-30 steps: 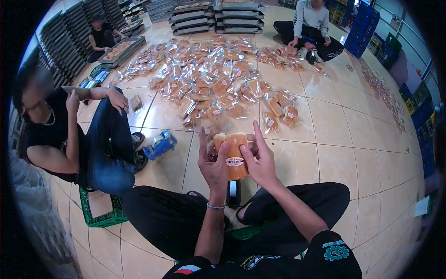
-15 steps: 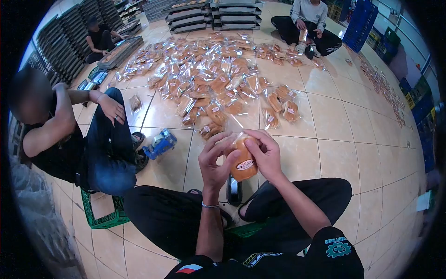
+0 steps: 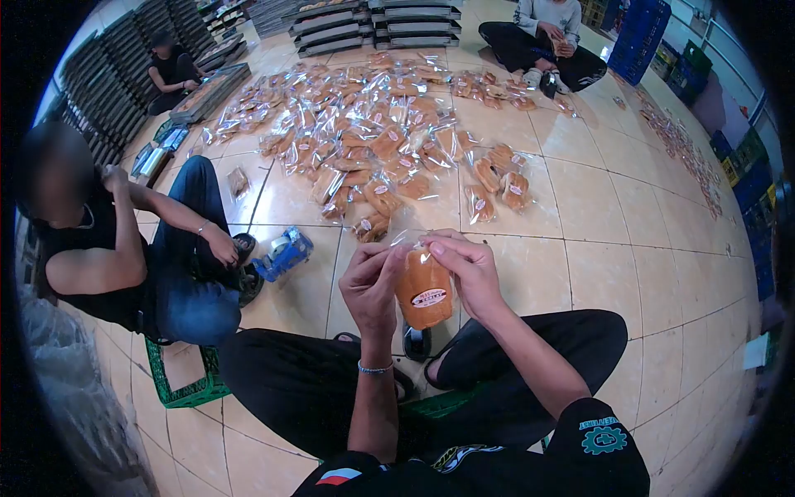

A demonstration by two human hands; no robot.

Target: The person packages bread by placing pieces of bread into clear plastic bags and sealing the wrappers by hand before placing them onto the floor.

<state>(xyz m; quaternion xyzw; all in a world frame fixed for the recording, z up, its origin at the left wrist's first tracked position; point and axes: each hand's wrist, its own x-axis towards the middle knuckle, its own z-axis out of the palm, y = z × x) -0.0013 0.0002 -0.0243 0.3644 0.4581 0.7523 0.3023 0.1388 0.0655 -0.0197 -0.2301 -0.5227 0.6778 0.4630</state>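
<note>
A bread in a clear bag [image 3: 426, 290], with an oval white and red label, hangs upright between my hands above my crossed legs. My left hand [image 3: 369, 277] pinches the gathered top of the bag at its left side. On the right side of the bag's neck, my right hand [image 3: 465, 269] is closed, thumb and fingers together. Clear plastic sticks up above the fingers. Beneath the bread, a dark object [image 3: 416, 341] stands partly hidden between my feet.
Many bagged breads [image 3: 385, 142] lie heaped on the tiled floor ahead. A blue tape dispenser [image 3: 283, 253] stands left, near a seated person [image 3: 91, 240]. Two other people sit farther back. A green crate [image 3: 186, 393] is at lower left; stacked trays [image 3: 414, 25] stand behind.
Both hands have moved from the bread's sides up to the bag's top and closed there. The left person's lower hand has moved down, and the far right person has raised a bread.
</note>
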